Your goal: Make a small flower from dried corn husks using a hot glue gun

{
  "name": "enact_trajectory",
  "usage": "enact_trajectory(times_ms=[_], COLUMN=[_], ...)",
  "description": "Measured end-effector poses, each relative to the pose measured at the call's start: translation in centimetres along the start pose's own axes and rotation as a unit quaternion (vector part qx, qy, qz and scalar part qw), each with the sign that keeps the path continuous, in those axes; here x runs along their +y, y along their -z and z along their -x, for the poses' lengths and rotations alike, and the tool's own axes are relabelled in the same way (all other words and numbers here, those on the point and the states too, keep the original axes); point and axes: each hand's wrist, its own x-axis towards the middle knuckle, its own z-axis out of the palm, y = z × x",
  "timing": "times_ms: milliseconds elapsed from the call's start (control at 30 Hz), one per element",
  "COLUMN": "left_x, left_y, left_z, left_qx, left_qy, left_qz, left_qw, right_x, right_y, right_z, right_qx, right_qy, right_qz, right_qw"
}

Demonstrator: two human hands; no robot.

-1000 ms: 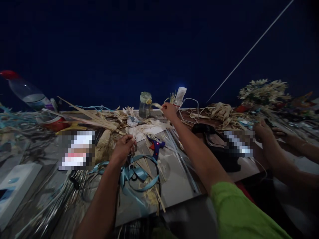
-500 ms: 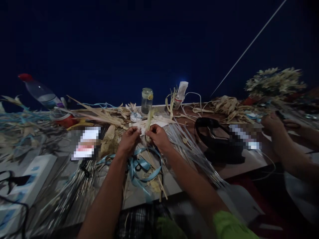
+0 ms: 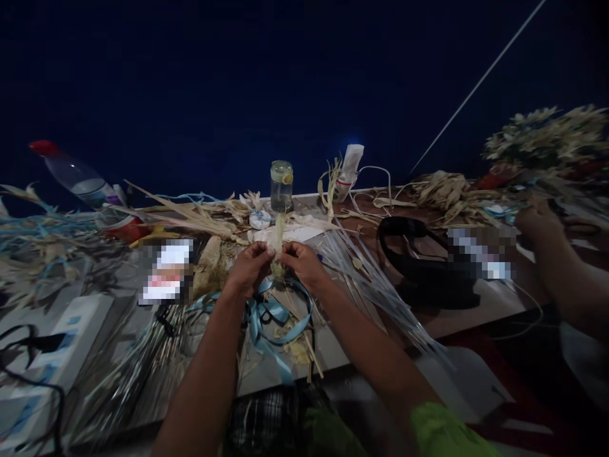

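A pale dried husk strip (image 3: 278,230) stands upright between my two hands at the middle of the table. My left hand (image 3: 251,266) pinches it from the left, fingertips closed at its edge. From the right, my right hand (image 3: 299,261) pinches the same husk strip, thumb and finger together. Just below the hands lies a loop of light blue ribbon (image 3: 273,312), with thin sticks (image 3: 311,355) beside it. White paper (image 3: 304,232) and more pale husk pieces lie behind the hands.
A lidded jar (image 3: 281,187) stands at the back. Left are a tilted bottle (image 3: 76,178), a phone (image 3: 166,271) and a power strip (image 3: 61,355). Clear plastic sticks (image 3: 375,285), a black headband-like device (image 3: 423,273) and another person's hand (image 3: 537,222) are on the right.
The husk strip has come upright between my fingers, and my hands have drawn slightly closer. The view has shifted slightly, moving things on the right outward.
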Motion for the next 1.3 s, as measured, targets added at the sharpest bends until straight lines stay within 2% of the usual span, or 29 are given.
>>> enact_trajectory(times_ms=[233,533,767,900,1100,1300], left_x=[0.1,-0.7,-0.3,-0.3,-0.9,-0.6], left_y=[0.4,0.3,0.2,0.4,0.3,-0.4], left_z=[-0.1,-0.4,-0.4,-0.4,-0.6,0.0], left_qx=[-0.012,-0.023,-0.033,-0.046,-0.018,-0.021], left_qy=[-0.022,-0.034,-0.024,-0.019,-0.025,-0.014], left_qz=[0.026,0.01,0.072,0.081,0.053,0.034], left_qw=[0.999,0.999,0.997,0.995,0.998,0.999], right_x=[-0.1,0.6,-0.1,-0.4,-0.5,0.0], right_y=[0.4,0.6,0.4,0.2,0.0,-0.1], right_z=[-0.1,-0.4,0.0,0.3,0.5,0.5], right_qx=[0.024,0.01,-0.004,-0.012,-0.021,0.004], right_qy=[-0.005,0.01,-0.015,-0.041,-0.047,-0.041], right_qz=[-0.08,-0.11,-0.157,-0.162,-0.15,-0.128], right_qw=[0.997,0.994,0.987,0.986,0.987,0.991])
